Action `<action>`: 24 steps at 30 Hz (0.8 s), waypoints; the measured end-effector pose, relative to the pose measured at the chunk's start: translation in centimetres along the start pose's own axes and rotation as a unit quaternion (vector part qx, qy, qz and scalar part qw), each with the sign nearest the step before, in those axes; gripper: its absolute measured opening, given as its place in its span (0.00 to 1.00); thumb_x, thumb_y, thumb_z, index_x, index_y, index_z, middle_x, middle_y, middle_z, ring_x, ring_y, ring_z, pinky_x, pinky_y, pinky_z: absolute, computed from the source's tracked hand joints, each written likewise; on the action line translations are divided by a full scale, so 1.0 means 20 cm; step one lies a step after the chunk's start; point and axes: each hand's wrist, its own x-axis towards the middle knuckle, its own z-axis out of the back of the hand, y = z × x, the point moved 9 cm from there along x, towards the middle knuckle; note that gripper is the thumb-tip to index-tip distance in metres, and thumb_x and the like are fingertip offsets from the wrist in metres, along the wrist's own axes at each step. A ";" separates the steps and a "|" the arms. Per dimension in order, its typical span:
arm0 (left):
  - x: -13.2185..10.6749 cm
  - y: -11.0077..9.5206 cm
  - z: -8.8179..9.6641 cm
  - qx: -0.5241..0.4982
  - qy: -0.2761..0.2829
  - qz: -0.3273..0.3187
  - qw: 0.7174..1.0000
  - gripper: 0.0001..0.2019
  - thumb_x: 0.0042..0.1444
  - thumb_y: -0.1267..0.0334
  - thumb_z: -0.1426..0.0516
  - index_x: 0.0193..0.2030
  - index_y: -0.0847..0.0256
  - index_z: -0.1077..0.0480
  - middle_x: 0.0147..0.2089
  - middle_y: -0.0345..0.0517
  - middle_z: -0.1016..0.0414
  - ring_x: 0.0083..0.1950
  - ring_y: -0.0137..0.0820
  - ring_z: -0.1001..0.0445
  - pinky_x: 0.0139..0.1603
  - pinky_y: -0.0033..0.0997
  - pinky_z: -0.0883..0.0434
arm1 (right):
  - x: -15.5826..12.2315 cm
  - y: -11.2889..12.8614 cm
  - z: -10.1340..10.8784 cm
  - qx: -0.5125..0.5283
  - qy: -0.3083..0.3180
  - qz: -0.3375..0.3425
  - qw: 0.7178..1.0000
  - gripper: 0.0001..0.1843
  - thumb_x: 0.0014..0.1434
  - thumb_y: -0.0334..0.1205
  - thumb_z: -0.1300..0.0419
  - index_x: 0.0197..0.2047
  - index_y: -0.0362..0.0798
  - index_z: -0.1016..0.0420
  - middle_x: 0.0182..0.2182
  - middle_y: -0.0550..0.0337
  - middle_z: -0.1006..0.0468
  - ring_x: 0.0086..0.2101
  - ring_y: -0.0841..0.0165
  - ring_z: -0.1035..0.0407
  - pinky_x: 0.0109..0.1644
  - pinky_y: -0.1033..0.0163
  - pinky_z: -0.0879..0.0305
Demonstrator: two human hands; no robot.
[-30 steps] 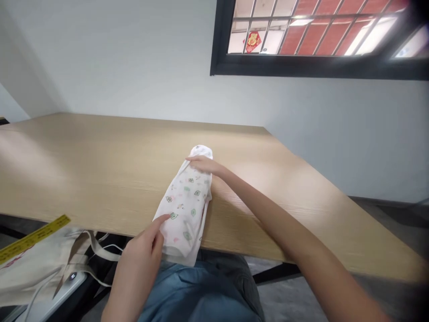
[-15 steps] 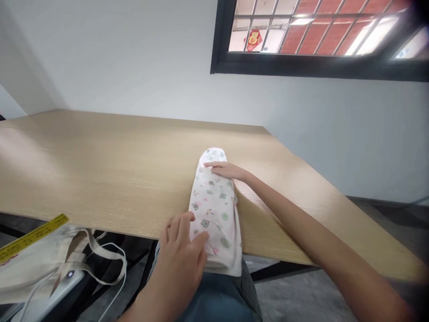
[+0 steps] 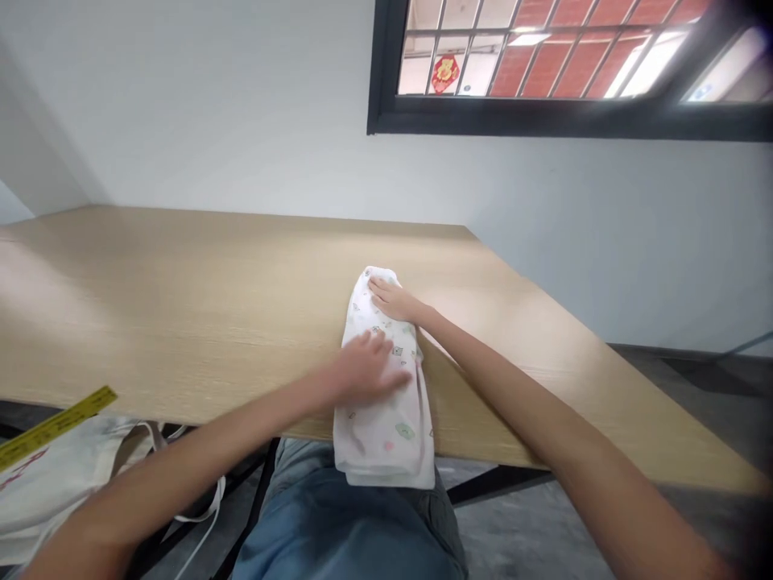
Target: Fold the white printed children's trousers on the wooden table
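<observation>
A folded white cloth (image 3: pixel 380 435) printed with small green and pink figures lies lengthwise on the wooden table (image 3: pixel 211 322). Its near end hangs a little past the table's front edge, above my lap. My right hand (image 3: pixel 395 300) rests on the far part of the cloth, fingers stretched out. Over the middle of the cloth is my left hand (image 3: pixel 368 369), somewhat blurred, with its fingers apart and the palm down. Whether the left palm presses on the fabric or hovers just above it, I cannot tell.
Below the table's left front edge sits a cream cloth bag (image 3: pixel 54 475) with a white cord. A yellow strip (image 3: pixel 57 427) with dark print sticks up beside it. Behind the table are a pale wall (image 3: pixel 241 105) and a dark-framed barred window (image 3: pixel 513 117).
My left hand has moved from the near left side of the cloth forward onto its middle. My right hand's fingers now lie flatter. The view has shifted slightly.
</observation>
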 end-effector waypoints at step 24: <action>-0.38 -0.24 0.10 0.083 -0.116 -0.023 0.989 0.05 0.53 0.71 0.51 0.35 0.62 0.36 0.29 0.44 0.32 0.30 0.37 0.31 0.28 0.34 0.32 | -0.89 0.52 0.08 0.055 0.134 0.077 0.986 0.34 0.45 0.59 0.37 0.51 0.50 0.34 0.50 0.52 0.31 0.48 0.55 0.37 0.51 0.53 0.41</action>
